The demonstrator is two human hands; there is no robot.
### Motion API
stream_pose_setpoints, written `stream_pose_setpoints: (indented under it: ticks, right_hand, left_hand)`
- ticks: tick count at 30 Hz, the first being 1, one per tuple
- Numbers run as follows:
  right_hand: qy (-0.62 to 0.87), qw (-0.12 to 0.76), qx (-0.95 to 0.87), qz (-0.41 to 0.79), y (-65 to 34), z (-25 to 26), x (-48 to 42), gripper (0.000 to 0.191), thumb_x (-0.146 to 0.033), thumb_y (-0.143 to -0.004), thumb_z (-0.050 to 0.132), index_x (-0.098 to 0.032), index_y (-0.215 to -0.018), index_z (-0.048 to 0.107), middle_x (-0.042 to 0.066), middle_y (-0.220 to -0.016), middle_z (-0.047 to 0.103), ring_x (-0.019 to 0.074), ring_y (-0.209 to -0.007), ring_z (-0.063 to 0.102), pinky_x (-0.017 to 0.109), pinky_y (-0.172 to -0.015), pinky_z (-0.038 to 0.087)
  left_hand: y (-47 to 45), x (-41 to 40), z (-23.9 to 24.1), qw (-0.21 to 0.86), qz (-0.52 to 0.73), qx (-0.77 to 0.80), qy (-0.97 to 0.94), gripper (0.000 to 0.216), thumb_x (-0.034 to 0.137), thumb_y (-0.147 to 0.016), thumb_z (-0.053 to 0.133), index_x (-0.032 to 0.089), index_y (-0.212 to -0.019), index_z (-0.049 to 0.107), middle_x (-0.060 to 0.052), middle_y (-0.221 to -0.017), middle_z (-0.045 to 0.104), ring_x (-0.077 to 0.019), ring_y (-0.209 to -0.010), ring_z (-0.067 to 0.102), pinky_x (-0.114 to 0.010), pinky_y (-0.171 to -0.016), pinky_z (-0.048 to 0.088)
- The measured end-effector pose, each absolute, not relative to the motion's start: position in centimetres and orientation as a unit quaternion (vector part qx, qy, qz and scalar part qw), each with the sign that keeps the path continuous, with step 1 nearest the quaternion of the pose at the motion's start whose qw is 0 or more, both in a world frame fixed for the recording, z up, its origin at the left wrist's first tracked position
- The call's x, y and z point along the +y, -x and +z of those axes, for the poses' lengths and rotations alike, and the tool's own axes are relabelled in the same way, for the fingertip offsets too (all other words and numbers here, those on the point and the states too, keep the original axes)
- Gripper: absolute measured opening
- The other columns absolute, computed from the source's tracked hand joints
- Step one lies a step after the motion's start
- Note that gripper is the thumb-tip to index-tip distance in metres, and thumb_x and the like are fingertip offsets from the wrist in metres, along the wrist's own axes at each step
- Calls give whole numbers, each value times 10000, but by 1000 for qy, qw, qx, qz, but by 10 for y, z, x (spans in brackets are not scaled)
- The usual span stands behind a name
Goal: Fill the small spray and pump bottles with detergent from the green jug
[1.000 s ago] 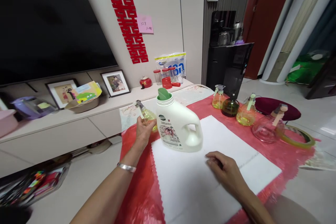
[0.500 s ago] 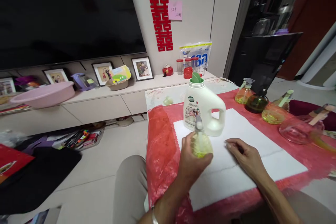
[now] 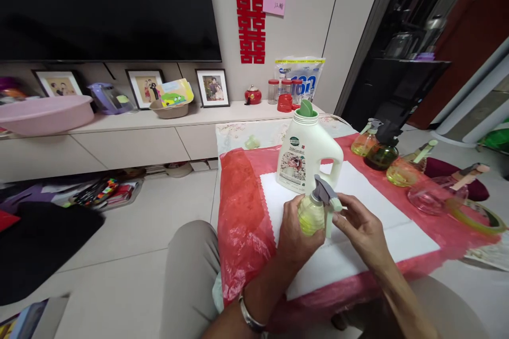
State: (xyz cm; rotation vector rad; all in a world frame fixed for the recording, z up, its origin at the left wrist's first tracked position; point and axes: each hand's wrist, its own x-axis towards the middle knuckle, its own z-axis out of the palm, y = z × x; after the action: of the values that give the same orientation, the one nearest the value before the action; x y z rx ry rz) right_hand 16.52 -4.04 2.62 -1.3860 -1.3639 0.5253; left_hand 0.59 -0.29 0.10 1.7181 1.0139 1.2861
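Observation:
My left hand is wrapped round the body of a small clear spray bottle with yellow-green liquid inside. The bottle has a grey and pale green trigger head, turned to the right. At that head's nozzle, the thumb and forefinger of my right hand are closed; the exact contact is partly hidden. Just behind the bottle stands a white detergent jug with a floral label, a handle on its right and a green piece in its mouth. Both hands are above a white sheet.
Several spray bottles, including a dark green one and a pink one, line the right of the red plastic-covered table. A roll of tape lies at the right edge. Behind is a cabinet with framed photos and jars.
The spray bottle's trigger head now faces right. My right hand has risen from the white sheet to the nozzle. The camera view has shifted a little.

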Motion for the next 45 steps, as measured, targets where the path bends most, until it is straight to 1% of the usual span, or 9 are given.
stream_pose_setpoints:
  ticks: [3,7,12,17,25,30,34,40,45]
  right_hand:
    - [539,573,-568,241,-141,44,-35,717,-464,-795,746,-223,-1422,498,104,-1360,536,207,-1215,562,306,-975,538]
    - [571,588,-527,224,-121,58,-25,872,-463,-689,830,-178,-1440,493,109,-1222,617,199,-1048,629,320,-932,558]
    - [596,616,-484,176,-114,63,-19,880,-492,-637,854,-154,-1390,548,108,-1140,641,190,-947,649,306,-836,580]
    - [557,621,-488,258,-117,64,-22,896,-455,-663,859,-187,-1437,496,97,-1068,680,214,-946,675,392,-918,576]
    - [443,594,-537,404,-143,38,-15,662,-411,-837,739,-254,-1439,512,105,-1315,598,249,-1203,594,449,-1088,472]
    - [504,576,-558,320,-142,28,-13,835,-518,-775,776,-245,-1495,451,114,-1400,530,258,-1246,554,410,-1054,495]
    - [543,558,-550,300,-139,31,-13,905,-651,-794,694,-217,-1530,397,120,-1230,631,257,-1097,626,380,-904,558]
    - [477,599,-508,394,-131,38,-12,892,-639,-797,679,-223,-1528,382,138,-1285,606,264,-1125,629,408,-947,535]
    - [462,624,-490,397,-126,39,-11,1006,-573,-676,809,-238,-1527,390,134,-1330,574,259,-1154,599,403,-975,523]
  left_hand:
    - [-6,-3,1,380,503,397,-668,737,161,-635,782,223,-1290,452,-110,-1190,597,-303,-1147,594,-484,-1010,507]
    - [-4,-3,3,392,486,401,-670,770,179,-609,806,222,-1300,468,-99,-1187,595,-312,-1148,584,-493,-1008,501]
    - [-1,-2,9,413,468,406,-668,751,195,-594,814,244,-1272,494,-84,-1171,607,-318,-1143,587,-492,-996,505]
    - [1,-2,12,426,464,412,-659,741,191,-600,807,252,-1272,501,-79,-1177,620,-319,-1143,587,-492,-998,502]
    - [0,-2,9,421,466,408,-663,769,133,-575,794,252,-1274,496,-63,-1174,614,-295,-1140,585,-479,-1006,500]
    - [-1,-3,7,419,480,400,-659,761,118,-576,792,232,-1268,497,-76,-1179,607,-291,-1142,585,-480,-1019,495]
    - [-1,-2,6,420,478,403,-658,777,124,-578,798,241,-1281,488,-73,-1176,607,-291,-1141,586,-484,-1016,494]
    - [-1,-1,5,427,487,398,-650,770,138,-584,798,254,-1277,484,-73,-1196,602,-288,-1160,580,-475,-1034,482]
    - [-1,-2,8,434,479,401,-649,769,128,-585,791,247,-1280,483,-79,-1197,600,-293,-1162,576,-478,-1033,481]
